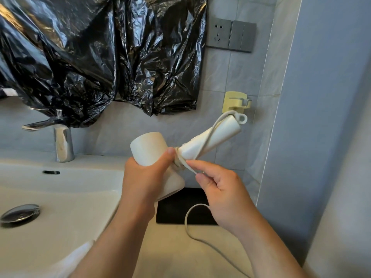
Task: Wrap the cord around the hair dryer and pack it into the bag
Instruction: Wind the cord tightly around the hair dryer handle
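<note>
A white hair dryer [210, 137] is held in mid-air over the counter, its handle pointing up and right with a hanging loop at the tip. My left hand [146, 177] grips its barrel, thumb pressed near the joint. The white cord [187, 221] runs along the handle, wraps a few turns around the joint, passes through my right hand [222, 189], which pinches it just right of the joint, then loops down over the counter. A flat black item [180, 205], possibly the bag, lies on the counter under the hands.
A white sink [50, 197] with a metal drain [20, 214] and chrome faucet [62, 141] fills the left. Black plastic sheeting [100, 53] covers the wall above. A wall socket [230, 35] and a yellow holder [236, 102] are on the tiles; a blue-grey wall stands at the right.
</note>
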